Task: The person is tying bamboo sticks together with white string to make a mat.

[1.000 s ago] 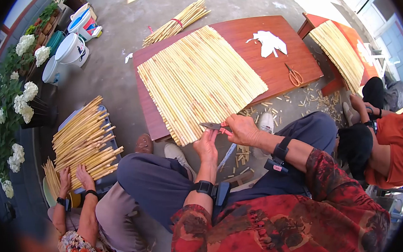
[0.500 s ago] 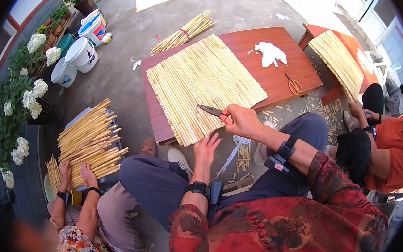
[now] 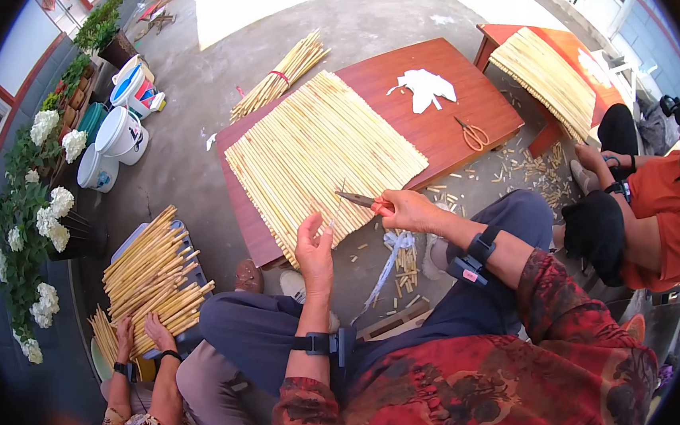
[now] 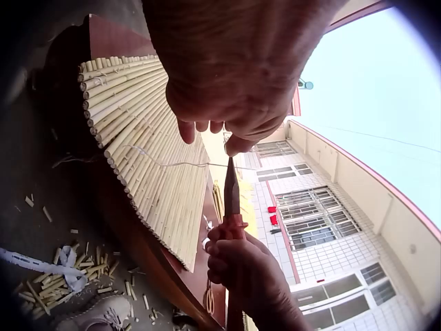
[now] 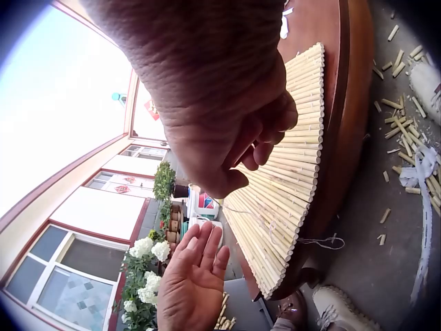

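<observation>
My right hand (image 3: 410, 211) grips pliers with red handles and dark narrow jaws (image 3: 354, 198), held over the near edge of a mat of pale cane sticks (image 3: 315, 146). The mat lies on a reddish-brown table (image 3: 464, 63). Left of the pliers, my left hand (image 3: 314, 256) is raised by the mat's edge, its palm and extended fingers (image 5: 208, 241) visible in the right wrist view. From the mat a thin wire (image 4: 169, 163) runs past the pliers' tip, which overlaps the left thumb in the left wrist view.
Orange-handled scissors (image 3: 473, 134) and white paper (image 3: 426, 88) lie on the table. Cut stick pieces (image 3: 525, 174) litter the floor. To the left, another person's hands (image 3: 158, 331) rest on loose sticks (image 3: 148, 263); a person in orange (image 3: 660, 223) sits right, near a second mat (image 3: 545, 76).
My left hand has come away from the mat's edge beside the pliers and risen with its fingers spread. The pliers have stayed in my right hand, and the head view has shifted.
</observation>
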`<state>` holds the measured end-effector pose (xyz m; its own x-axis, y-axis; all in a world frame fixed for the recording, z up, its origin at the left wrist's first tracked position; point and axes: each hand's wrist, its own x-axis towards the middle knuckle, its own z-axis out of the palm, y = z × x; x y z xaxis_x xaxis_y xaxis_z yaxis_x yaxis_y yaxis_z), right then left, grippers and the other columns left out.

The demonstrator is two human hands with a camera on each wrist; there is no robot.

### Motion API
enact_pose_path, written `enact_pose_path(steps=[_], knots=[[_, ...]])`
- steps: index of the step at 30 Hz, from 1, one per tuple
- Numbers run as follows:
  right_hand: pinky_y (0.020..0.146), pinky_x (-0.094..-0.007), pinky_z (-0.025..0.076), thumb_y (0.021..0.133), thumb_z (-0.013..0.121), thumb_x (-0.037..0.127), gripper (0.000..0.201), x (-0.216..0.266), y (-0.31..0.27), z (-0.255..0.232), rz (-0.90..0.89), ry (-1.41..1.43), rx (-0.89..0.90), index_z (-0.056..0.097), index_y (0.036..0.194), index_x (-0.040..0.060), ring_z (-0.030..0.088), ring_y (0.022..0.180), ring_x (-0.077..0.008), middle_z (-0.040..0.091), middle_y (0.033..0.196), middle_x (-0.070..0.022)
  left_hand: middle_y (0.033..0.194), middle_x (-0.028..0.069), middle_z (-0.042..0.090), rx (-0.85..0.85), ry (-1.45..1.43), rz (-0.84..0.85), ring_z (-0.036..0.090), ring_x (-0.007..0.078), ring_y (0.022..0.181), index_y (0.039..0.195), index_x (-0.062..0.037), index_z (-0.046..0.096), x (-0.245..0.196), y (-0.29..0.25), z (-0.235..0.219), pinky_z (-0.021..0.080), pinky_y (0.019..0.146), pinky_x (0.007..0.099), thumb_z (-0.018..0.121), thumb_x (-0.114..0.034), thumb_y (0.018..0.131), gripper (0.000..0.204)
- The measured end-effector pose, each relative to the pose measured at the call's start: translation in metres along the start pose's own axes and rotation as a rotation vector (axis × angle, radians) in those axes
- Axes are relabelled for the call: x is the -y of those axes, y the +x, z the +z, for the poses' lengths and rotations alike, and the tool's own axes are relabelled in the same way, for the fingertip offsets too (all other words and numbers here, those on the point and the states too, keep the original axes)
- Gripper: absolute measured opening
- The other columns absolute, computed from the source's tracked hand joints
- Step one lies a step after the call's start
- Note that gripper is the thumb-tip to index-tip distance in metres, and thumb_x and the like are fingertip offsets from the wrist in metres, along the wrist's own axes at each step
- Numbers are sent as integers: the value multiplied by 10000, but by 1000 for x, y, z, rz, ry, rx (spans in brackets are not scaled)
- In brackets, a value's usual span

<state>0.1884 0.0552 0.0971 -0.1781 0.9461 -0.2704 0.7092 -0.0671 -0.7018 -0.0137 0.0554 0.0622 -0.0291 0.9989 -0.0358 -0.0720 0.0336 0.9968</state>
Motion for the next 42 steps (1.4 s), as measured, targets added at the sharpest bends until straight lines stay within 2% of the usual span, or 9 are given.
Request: enact_pose_path(steps=[3, 5, 8, 13, 18, 25, 34, 37, 42], knots=[[718, -345, 446, 661, 556, 242, 296, -6, -3, 9, -77, 12, 29, 547, 863, 26, 577, 837, -278, 608, 888, -126, 897, 77, 569, 94, 21, 150, 560, 124, 811, 1011, 9, 493, 17, 14, 5, 450, 623, 209, 504, -30, 814, 201], [745, -314, 441, 651, 575, 215, 315, 0, -5, 1, 0, -134, 73, 543, 901, 26, 582, 852, -235, 607, 901, -110, 776, 53, 569, 343, 47, -247, 559, 113, 658, 941, 10, 523, 2, 12, 0, 452, 573, 215, 501, -57, 824, 136], [764, -299, 433, 633, 601, 260, 388, -16, -5, -2, -114, 168, 132, 568, 937, 21, 581, 875, -220, 611, 928, -100, 668, 38, 545, 274, 91, -305, 514, 102, 516, 866, -2, 544, -9, 12, -9, 443, 498, 213, 494, -104, 840, 117], [754, -300, 433, 637, 587, 261, 377, -59, 14, -32, 32, 163, 8, 582, 916, 8, 575, 882, -230, 600, 955, -114, 644, 38, 539, 212, 25, -398, 516, 107, 526, 887, -9, 543, -18, 23, -45, 447, 492, 216, 484, -120, 848, 131], [767, -360, 437, 637, 621, 274, 370, -106, 36, -56, 460, -118, -708, 596, 922, 39, 556, 885, -289, 584, 925, -145, 666, 53, 573, 338, -22, -487, 539, 102, 545, 899, -15, 555, -18, 21, -35, 463, 515, 224, 476, -141, 857, 155], [837, -378, 402, 635, 681, 308, 472, -155, 56, -58, 654, -312, -572, 552, 1013, 55, 480, 989, -294, 511, 1016, -160, 686, 48, 586, 445, -24, -579, 548, 103, 587, 954, -9, 555, 1, 8, -16, 462, 553, 223, 455, -147, 869, 191], [831, -387, 390, 735, 609, 228, 356, -143, 56, -50, 558, -585, -653, 523, 1016, 28, 471, 972, -320, 490, 1008, -167, 719, 57, 585, 475, -118, -574, 556, 116, 627, 969, -1, 539, 5, 0, -13, 465, 581, 238, 423, -162, 884, 216], [790, -368, 422, 753, 572, 252, 342, -133, 64, -49, 176, -458, -560, 548, 1026, 48, 525, 917, -271, 536, 975, -150, 743, 48, 578, 435, -158, -568, 538, 101, 650, 971, -2, 538, 2, -3, -12, 457, 604, 229, 415, -159, 886, 217], [617, -228, 464, 799, 576, 221, 294, -11, 38, -2, 18, 563, 190, 578, 980, -10, 572, 691, -117, 599, 792, -59, 760, 49, 579, 421, -180, -529, 542, 104, 661, 979, -4, 539, -4, -9, -8, 461, 615, 234, 422, -166, 885, 220]])
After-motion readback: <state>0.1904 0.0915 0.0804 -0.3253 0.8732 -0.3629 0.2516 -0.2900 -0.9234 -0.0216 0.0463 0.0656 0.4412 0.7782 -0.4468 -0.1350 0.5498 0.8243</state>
